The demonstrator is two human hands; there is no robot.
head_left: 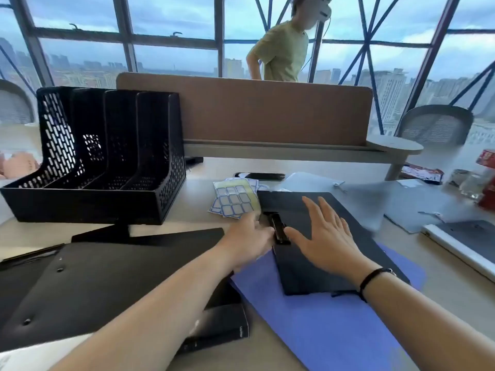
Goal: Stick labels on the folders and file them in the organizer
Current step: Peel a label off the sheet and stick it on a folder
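A black folder (302, 210) lies flat at the middle of the desk, partly over a blue folder (321, 325). My right hand (325, 238) rests on the black folder with fingers spread and straight. My left hand (250, 238) is at the folder's left edge beside its black clip (280, 228); the fingers are blurred and partly hidden. Sheets of blue-bordered labels (235, 199) lie just beyond my left hand. The black mesh organizer (88, 162), with several slots, stands at the left.
Another black folder (107, 285) lies open at the front left. Grey folders (388, 202) and a laptop (466, 242) sit at the right, a phone (259, 176) behind the labels. A brown partition (267, 108) closes the desk's far side; a person stands behind it.
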